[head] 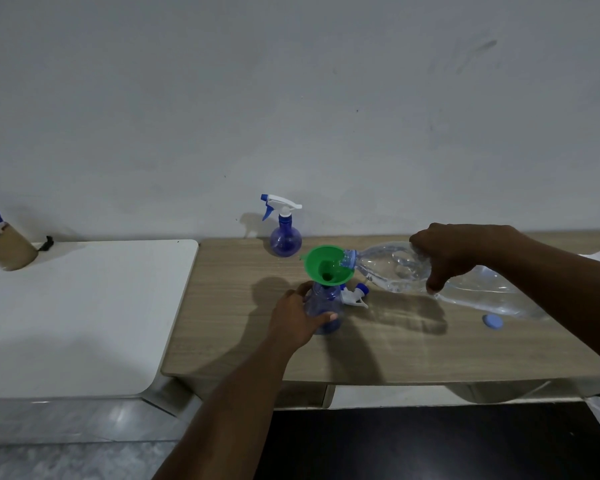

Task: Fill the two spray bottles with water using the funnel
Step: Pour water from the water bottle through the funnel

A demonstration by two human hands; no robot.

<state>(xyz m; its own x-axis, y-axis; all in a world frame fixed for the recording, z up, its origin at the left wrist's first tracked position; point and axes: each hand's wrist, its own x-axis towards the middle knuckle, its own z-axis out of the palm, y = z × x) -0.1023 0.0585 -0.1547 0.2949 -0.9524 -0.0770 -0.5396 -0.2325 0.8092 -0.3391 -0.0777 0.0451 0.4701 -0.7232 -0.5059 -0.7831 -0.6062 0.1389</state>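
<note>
A green funnel [327, 265] sits in the neck of a blue spray bottle [323, 306] on the wooden table [395, 348]. My left hand [297, 317] grips that bottle's body. My right hand [458, 251] holds a large clear water bottle [388, 265], tipped on its side with its mouth over the funnel's rim. A white and blue spray head [354, 296] lies on the table just right of the held bottle. A second blue spray bottle [284, 233], with its trigger head on, stands upright at the back near the wall.
A light blue bottle cap [492, 321] lies on the table at the right. A white table [77, 306] adjoins on the left, with a brown holder [6, 249] of pens at its far corner. A white wall stands close behind.
</note>
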